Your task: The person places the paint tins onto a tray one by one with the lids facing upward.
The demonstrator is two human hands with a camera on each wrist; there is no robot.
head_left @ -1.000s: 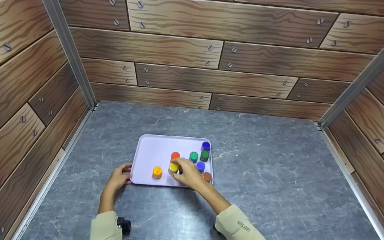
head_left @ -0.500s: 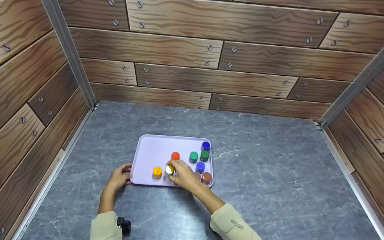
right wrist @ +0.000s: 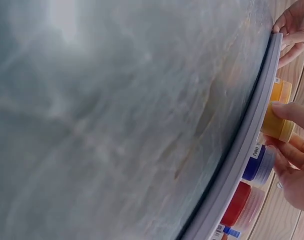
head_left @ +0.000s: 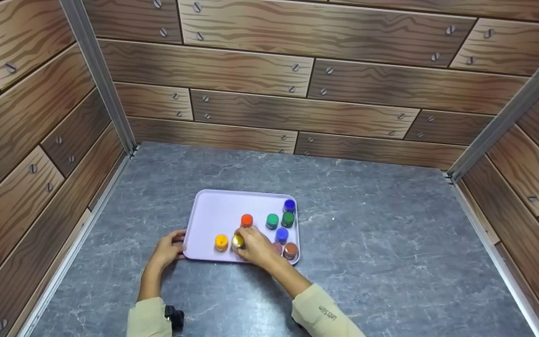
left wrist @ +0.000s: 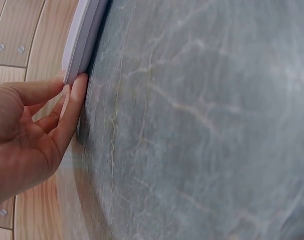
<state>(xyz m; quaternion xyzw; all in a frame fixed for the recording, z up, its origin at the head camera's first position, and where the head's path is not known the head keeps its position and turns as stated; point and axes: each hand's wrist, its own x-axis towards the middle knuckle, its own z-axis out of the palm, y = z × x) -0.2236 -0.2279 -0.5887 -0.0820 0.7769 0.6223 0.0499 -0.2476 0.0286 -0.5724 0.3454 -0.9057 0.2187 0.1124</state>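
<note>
A lilac tray point(head_left: 213, 201) carries several small paint jars. My left hand point(head_left: 168, 248) holds the tray's near-left edge, and in the left wrist view the thumb lies over the rim with fingers beneath. My right hand point(head_left: 256, 246) grips a yellow paint jar point(head_left: 237, 241) near the tray's front edge, thumb against its side in the right wrist view. Just left of it stands an orange-yellow jar point(head_left: 221, 242). Behind the right hand is an orange-red jar point(head_left: 247, 220). A mauve-brown jar point(head_left: 277, 248) is partly hidden by the right hand.
Along the tray's right side stand a blue jar point(head_left: 289, 205), a dark green jar point(head_left: 287, 219), a green jar point(head_left: 272, 221), a violet-blue jar point(head_left: 281, 235) and a brown jar point(head_left: 290, 250). Wood-patterned walls point(head_left: 251, 103) enclose the grey marbled tabletop point(head_left: 382, 243).
My right hand has brought the yellow jar a little to the left and nearer the front, closer to the orange-yellow jar. The mauve-brown jar has come into view. My left hand stays put.
</note>
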